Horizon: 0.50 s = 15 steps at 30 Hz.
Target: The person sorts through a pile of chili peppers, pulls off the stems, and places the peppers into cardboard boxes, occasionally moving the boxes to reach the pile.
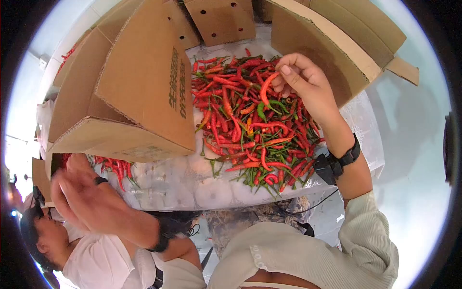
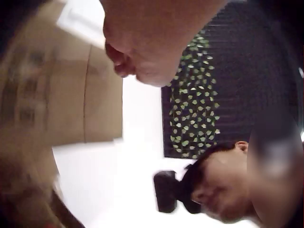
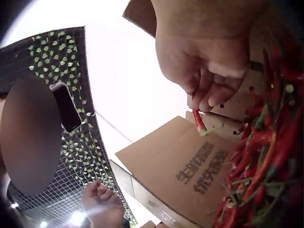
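My right hand [image 1: 308,82] pinches a red chili pepper [image 1: 266,90] between thumb and fingertips, above the heap of chilies [image 1: 240,111]. In the right wrist view the chili [image 3: 198,119] hangs down from the fingers with its pale green stem end lowest. My left hand [image 1: 84,197] is blurred at the left, near the table edge and a small bunch of red chilies [image 1: 118,168]. In the left wrist view the left hand [image 2: 142,42] has loosely curled fingers, with nothing visible in them.
A large open cardboard box [image 1: 144,82] stands left of the heap, another cardboard box [image 1: 332,53] at the right. Boxes with round holes [image 1: 221,21] are behind. Plastic sheeting [image 1: 192,183] covers the table. Another person [image 1: 96,260] is at the lower left.
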Each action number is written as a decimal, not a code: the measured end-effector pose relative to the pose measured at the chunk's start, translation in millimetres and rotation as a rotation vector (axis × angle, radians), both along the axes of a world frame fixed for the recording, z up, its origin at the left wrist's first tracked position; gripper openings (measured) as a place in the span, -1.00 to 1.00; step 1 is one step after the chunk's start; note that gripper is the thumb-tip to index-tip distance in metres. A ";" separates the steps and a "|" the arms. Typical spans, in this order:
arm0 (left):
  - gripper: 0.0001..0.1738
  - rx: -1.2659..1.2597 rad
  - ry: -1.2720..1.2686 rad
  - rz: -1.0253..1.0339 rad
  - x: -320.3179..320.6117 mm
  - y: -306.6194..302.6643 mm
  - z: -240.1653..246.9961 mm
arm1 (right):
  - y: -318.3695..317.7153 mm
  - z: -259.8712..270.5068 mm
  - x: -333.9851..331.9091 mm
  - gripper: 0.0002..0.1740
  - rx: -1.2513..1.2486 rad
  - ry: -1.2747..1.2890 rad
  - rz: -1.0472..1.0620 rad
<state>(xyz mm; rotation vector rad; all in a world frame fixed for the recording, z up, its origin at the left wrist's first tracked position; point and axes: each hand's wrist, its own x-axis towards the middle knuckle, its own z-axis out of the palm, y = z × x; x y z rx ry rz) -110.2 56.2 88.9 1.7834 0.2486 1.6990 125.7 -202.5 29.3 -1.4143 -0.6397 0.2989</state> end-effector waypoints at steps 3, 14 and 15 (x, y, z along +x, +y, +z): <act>-0.76 0.162 0.072 -0.532 8.3 -65.1 -21.0 | -0.2 0.5 -2.1 -0.80 0.018 0.064 0.050; -0.78 -0.588 0.720 -1.171 126.3 -98.9 -80.3 | 3.6 6.6 -18.7 -0.76 0.099 -0.029 0.175; -0.79 -0.731 0.707 -1.196 124.8 -98.8 -79.1 | 3.3 4.6 -17.9 -0.76 0.039 -0.087 0.128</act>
